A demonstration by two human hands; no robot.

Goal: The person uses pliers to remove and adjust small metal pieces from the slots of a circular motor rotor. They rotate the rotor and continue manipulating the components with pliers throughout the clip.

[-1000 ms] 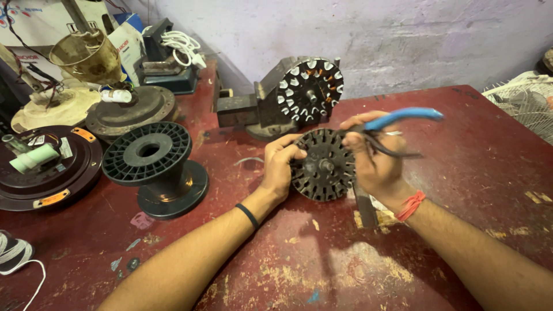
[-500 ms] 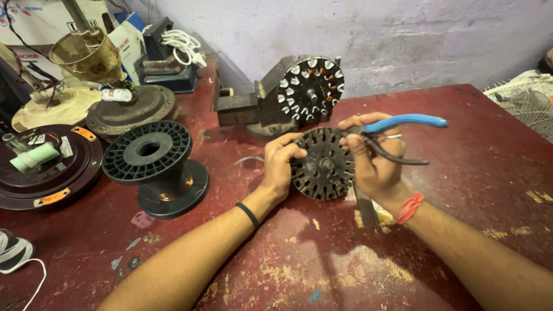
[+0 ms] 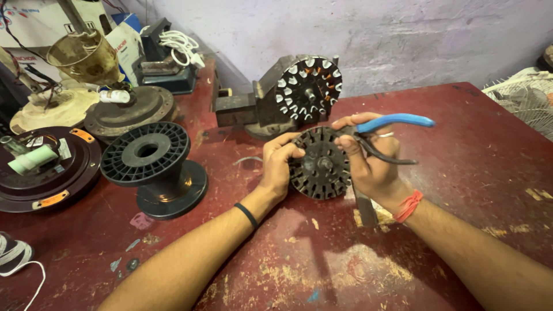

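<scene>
Head view. The stator [image 3: 320, 164], a dark slotted disc with a centre hub, stands on edge just above the red counter [image 3: 472, 132], near the frame centre.

Left hand [image 3: 277, 164]: grip clamped on the stator rim at the disc's 9 o'clock. The fingers curl over the rim toward 10 o'clock; the thumb lies on the face. A black band circles the wrist.

Right hand [image 3: 368, 164]: grip closed on the stator rim at 3 o'clock, palm behind the disc edge. The same hand holds pliers [image 3: 380, 135] with blue handles. One handle points to 3 o'clock, clear of the hand; the other, dark one runs below it. The plier nose meets the stator rim near 1 o'clock. An orange thread circles the wrist. A ring shows on one finger.

The stator thus sits between both grips, touching each, with its face turned to the camera.

Surroundings, from the stator:
- 12 o'clock, near: a vise [image 3: 247, 106] holding a second stator [image 3: 308, 87] with pale slot liners and copper wire.
- 9 o'clock, well apart: a black spool [image 3: 152, 167], empty, standing on its flange.
- 9 o'clock, far edge: a dark motor housing [image 3: 49, 170] with orange tabs.
- 10 o'clock, far: a round cover [image 3: 129, 109] and a white cable coil [image 3: 180, 46].
- 5 o'clock, touching the counter: a flat metal strip [image 3: 365, 208] under the right wrist.
</scene>
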